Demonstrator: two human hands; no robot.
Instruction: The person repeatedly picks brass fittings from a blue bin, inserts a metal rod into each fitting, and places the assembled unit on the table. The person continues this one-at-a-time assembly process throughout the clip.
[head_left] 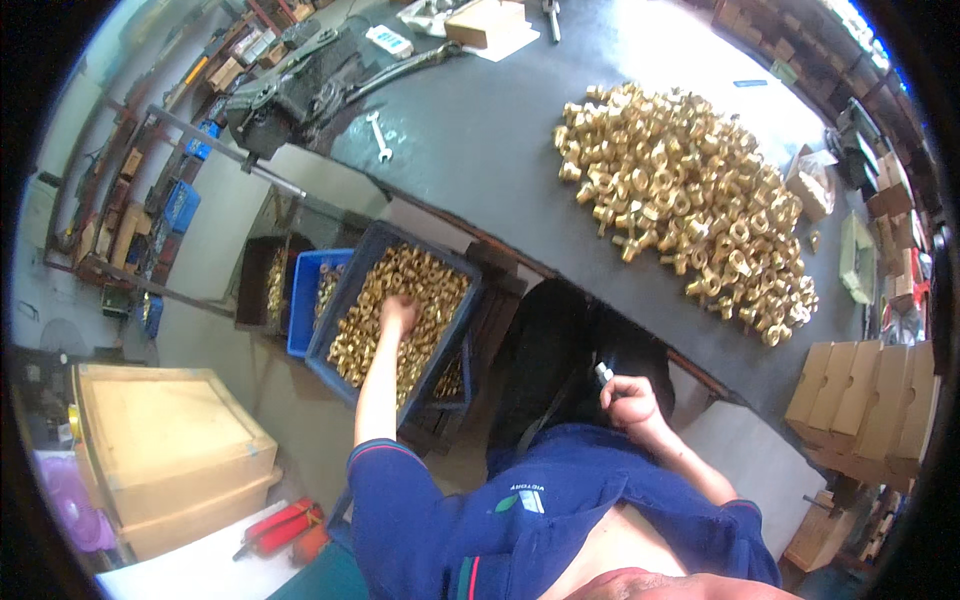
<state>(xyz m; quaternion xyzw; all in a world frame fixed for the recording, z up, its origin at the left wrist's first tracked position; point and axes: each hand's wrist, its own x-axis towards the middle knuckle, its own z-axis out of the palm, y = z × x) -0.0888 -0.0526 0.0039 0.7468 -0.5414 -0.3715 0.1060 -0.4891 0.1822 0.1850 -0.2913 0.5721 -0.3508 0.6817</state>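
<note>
Reaching down w/ left hand (397, 313) into dark-blue crate (352, 278) of brass fittings (420, 285) set below workbench (480, 150) front edge, so stock sits within arm's reach. Left arm straight, fingers curled into fittings; grip can't be told. Right hand (628, 398) raised near chest, elbow bent, closed around 1 small grey part (603, 372). Big fitting pile (690, 205) toward bench's right edge.

Short-sleeved navy polo shirt, thin red trim at cuffs, small green-white chest emblem.
</note>
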